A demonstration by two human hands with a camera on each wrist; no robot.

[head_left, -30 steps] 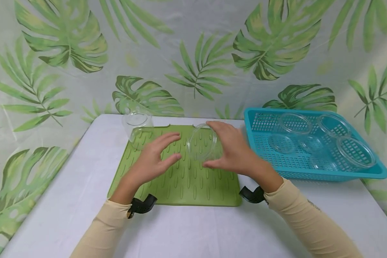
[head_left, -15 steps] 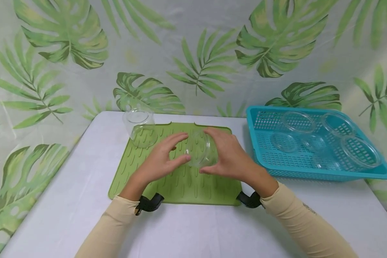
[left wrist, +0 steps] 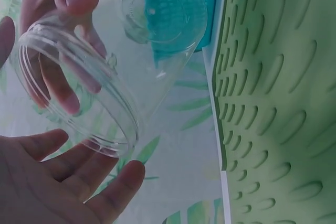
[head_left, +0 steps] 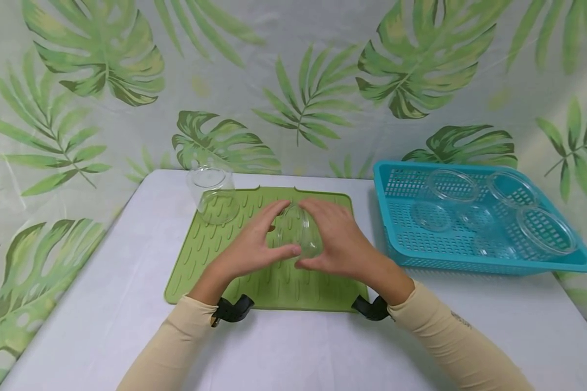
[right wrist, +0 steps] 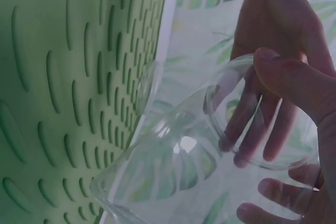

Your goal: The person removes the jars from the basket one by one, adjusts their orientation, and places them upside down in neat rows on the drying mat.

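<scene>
"One jar (head_left: 212,195) already stands at the left, on the back corner of the green mat (head_left: 274,300). How far along is that?"

"Early, I'd judge. Next along comes the left hand (head_left: 254,244), its grip spread beside the mouth of a second jar (head_left: 295,231); whether it touches the rim, I can't tell."

"And the right hand (head_left: 339,233)?"

"Its grip pinches that second jar, thumb one side, fingers the other. The jar is tipped on its side over the middle of the mat, mouth toward the left hand, not yet set down."

"So what's left?"

"Probably that one, plus three more jars (head_left: 545,233) at the far right, sitting in the blue basket (head_left: 469,263) with neither hand on them."

"And underneath?"

"A white worktop (head_left: 293,347), mat left of centre, basket at the right. Pale leaf-printed cloth (head_left: 318,70) hangs from left to right behind it, hiding whatever room lies beyond."
</scene>
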